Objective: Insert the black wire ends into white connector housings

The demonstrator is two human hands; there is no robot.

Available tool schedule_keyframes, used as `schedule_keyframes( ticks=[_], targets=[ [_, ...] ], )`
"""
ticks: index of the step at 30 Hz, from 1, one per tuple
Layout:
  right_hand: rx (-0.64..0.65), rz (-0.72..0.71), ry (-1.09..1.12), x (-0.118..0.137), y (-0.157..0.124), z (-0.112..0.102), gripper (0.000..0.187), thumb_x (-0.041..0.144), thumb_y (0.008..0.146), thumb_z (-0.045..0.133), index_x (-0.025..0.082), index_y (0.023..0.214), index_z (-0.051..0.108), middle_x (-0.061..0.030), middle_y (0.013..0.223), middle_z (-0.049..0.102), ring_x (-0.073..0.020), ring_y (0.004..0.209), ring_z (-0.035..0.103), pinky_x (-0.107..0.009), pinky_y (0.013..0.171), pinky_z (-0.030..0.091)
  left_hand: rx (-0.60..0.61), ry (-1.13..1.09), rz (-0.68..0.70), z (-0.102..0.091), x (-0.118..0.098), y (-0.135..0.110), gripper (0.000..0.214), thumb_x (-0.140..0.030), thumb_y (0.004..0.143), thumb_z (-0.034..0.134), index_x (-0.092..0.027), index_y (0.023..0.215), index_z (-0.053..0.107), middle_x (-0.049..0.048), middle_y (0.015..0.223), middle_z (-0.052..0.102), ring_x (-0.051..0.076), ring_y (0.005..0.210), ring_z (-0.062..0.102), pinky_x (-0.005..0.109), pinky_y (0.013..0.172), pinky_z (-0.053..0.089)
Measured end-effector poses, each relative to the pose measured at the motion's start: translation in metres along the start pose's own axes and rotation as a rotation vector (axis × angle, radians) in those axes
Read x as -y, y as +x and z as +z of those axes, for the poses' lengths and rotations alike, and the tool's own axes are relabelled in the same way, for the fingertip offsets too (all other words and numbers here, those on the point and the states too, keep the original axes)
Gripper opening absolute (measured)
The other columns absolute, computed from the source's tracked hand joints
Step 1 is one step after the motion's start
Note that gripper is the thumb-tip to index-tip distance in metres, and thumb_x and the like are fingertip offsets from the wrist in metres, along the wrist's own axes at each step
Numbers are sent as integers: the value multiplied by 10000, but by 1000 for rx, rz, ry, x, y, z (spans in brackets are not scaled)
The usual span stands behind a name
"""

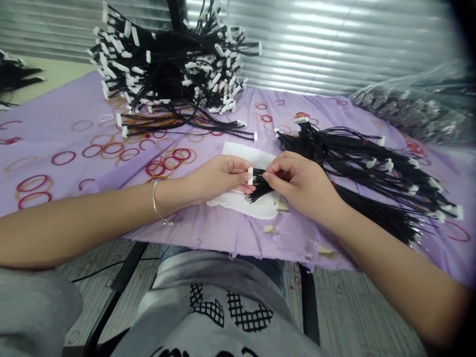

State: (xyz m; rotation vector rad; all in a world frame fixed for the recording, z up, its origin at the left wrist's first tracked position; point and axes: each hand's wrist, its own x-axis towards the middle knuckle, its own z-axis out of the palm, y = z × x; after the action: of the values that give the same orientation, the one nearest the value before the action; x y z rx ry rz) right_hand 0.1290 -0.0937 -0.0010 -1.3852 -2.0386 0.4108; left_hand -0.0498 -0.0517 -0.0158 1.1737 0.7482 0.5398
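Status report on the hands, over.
Left hand and right hand pinching black wire bundle, white connector at its end. White sheet beneath. Wire harness pile to the right.

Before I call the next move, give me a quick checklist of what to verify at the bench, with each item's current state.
1. Left hand on the white connector: ok, fingertips are against it.
2. Right hand on the black wire bundle: ok, fingers are pinching the wires.
3. Wire ends seated in the connector: cannot tell, too small and partly hidden by the fingers.
4. White sheet under the work: ok, it lies beneath both hands.
5. Held bundle apart from the harness pile on the right: ok, no tangle visible.
6. Bracelet on the left wrist: ok, away from the wires.
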Motion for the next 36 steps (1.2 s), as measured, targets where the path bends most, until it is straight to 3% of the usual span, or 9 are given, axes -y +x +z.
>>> schedule_keyframes(
  ticks=[14,21,26,36],
  targets=[
    [-123,-95,-118,-4,-4,14,71,98,777,553,116,719,590,-36,765,523,-94,665,488,-230,601,402,22,-1,-6,-1,0,1,156,-58,783,570,-93,906,659,25,759,684,45,647,630,158,705,509],
    [-85,-84,-134,-4,-4,22,86,128,821,506,113,748,550,-61,804,521,-131,754,493,-262,678,404,26,9,-4,-4,1,2,130,-117,756,627,-92,877,667,30,786,682,56,671,628,189,753,508],
    [0,-53,-75,-3,-3,14,89,149,814,510,121,750,565,-54,799,519,-121,719,490,-255,658,398,25,14,-24,-2,-1,0,198,-194,717,684,-69,867,650,36,756,666,63,661,620,196,746,501],
    [80,10,-46,-1,0,7,127,170,819,508,123,715,563,-42,753,508,-115,692,465,-250,633,363,18,52,-17,-1,-3,-1,117,-121,781,589,-77,881,632,23,748,646,46,673,607,189,748,491]
  ],
)
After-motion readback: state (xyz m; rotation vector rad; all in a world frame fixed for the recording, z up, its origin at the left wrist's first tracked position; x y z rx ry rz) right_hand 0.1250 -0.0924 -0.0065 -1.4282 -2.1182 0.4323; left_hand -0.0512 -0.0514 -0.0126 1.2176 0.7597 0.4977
